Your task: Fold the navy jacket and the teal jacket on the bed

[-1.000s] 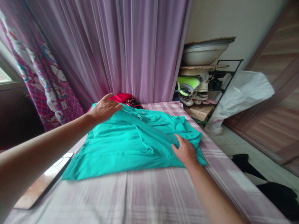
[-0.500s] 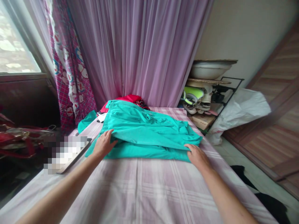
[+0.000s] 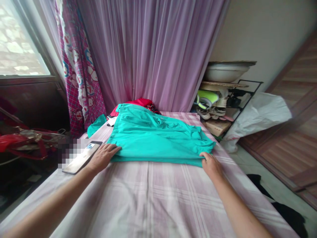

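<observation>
A teal garment (image 3: 153,142) lies folded over on the bed (image 3: 158,201), its near edge running nearly straight between my hands. My left hand (image 3: 105,155) is at the garment's near left corner, its fingers closed on the cloth. At the near right corner my right hand (image 3: 210,162) has its fingers closed on the edge. The fingertips of both hands are partly hidden by the cloth. A phone (image 3: 83,158) lies just left of my left hand, back side up.
Behind the garment are red clothing (image 3: 142,101) and a smaller teal cloth (image 3: 97,125). Purple curtains (image 3: 148,56) hang at the far end. A rack with shoes (image 3: 218,110) and a white bag (image 3: 264,114) stand at the right, beyond the bed's edge.
The upper layer of the garment has come down toward me, covering most of the lower layer. My left hand has moved slightly left and down at the corner. The view has shifted slightly.
</observation>
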Motion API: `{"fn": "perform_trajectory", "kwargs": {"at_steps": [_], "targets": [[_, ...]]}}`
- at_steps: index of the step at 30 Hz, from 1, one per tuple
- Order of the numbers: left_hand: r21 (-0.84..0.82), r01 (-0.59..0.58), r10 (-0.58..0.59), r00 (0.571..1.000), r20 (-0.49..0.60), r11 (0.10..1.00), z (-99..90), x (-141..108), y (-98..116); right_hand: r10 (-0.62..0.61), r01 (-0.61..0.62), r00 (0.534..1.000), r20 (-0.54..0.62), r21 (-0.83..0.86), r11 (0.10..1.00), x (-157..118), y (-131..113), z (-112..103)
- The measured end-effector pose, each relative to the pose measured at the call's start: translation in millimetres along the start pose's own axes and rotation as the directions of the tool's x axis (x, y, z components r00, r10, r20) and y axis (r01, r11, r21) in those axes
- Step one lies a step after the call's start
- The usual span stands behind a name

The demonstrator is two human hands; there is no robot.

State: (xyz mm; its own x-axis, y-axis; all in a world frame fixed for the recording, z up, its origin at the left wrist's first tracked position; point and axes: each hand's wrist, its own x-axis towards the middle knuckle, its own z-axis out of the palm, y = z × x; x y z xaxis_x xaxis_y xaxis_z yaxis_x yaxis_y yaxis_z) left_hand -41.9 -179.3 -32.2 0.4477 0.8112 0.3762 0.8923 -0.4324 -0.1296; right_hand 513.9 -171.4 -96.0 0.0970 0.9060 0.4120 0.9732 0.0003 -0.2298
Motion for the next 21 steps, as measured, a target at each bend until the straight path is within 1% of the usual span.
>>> {"fn": "perform_trajectory", "kwargs": {"at_steps": [2, 4, 6, 8, 11, 12, 14, 16, 18, 19, 21], "targets": [[-0.002, 0.011, -0.011, 1.000, 0.014, 1.000, 10.6, -11.6, 3.1, -0.017, 0.017, 1.000, 0.009, -0.006, 1.000, -1.8, -1.4, -1.7], [0.004, 0.032, -0.032, 0.999, 0.011, 0.999, 13.1, -14.7, 7.1, -0.024, 0.026, 0.999, 0.047, -0.033, 0.999, -2.5, -3.1, -5.7], [0.005, 0.040, -0.040, 0.999, 0.025, 0.999, 7.5, -12.6, 10.9, -0.018, 0.023, 0.997, 0.072, -0.072, 0.997, -2.2, -5.3, -10.9], [-0.003, 0.037, -0.037, 0.998, 0.043, 0.999, -3.0, -8.6, 13.8, -0.020, 0.026, 0.997, 0.072, -0.086, 0.996, -0.2, -10.0, -16.2], [-0.044, 0.046, -0.044, 0.998, 0.033, 0.998, -18.2, 0.2, 17.7, -0.068, 0.068, 0.998, 0.001, -0.041, 0.997, 8.6, -28.9, -23.0], [-0.061, 0.054, -0.053, 0.998, 0.022, 0.997, -21.1, 4.4, 19.6, -0.098, 0.098, 0.995, -0.030, -0.015, 0.995, 13.3, -39.9, -24.8], [-0.081, 0.090, -0.090, 0.996, 0.007, 0.993, -21.3, 14.5, 26.1, -0.176, 0.180, 0.981, -0.081, 0.041, 0.983, 24.5, -70.1, -26.9], [-0.068, 0.166, -0.166, 0.986, 0.007, 0.984, -13.3, 24.8, 36.9, -0.263, 0.274, 0.959, -0.107, 0.103, 0.956, 36.4, -109.3, -27.0], [-0.030, 0.273, -0.272, 0.961, 0.039, 0.961, 1.2, 31.8, 51.3, -0.324, 0.333, 0.942, -0.087, 0.146, 0.931, 46.1, -152.7, -24.5], [-0.012, 0.324, -0.323, 0.944, 0.072, 0.946, 9.5, 33.1, 58.9, -0.344, 0.349, 0.937, -0.056, 0.156, 0.924, 49.5, -173.8, -22.2], [0.005, 0.369, -0.366, 0.920, 0.141, 0.929, 24.9, 31.9, 72.1, -0.377, 0.368, 0.926, 0.025, 0.162, 0.916, 52.4, -210.4, -15.3]]}}
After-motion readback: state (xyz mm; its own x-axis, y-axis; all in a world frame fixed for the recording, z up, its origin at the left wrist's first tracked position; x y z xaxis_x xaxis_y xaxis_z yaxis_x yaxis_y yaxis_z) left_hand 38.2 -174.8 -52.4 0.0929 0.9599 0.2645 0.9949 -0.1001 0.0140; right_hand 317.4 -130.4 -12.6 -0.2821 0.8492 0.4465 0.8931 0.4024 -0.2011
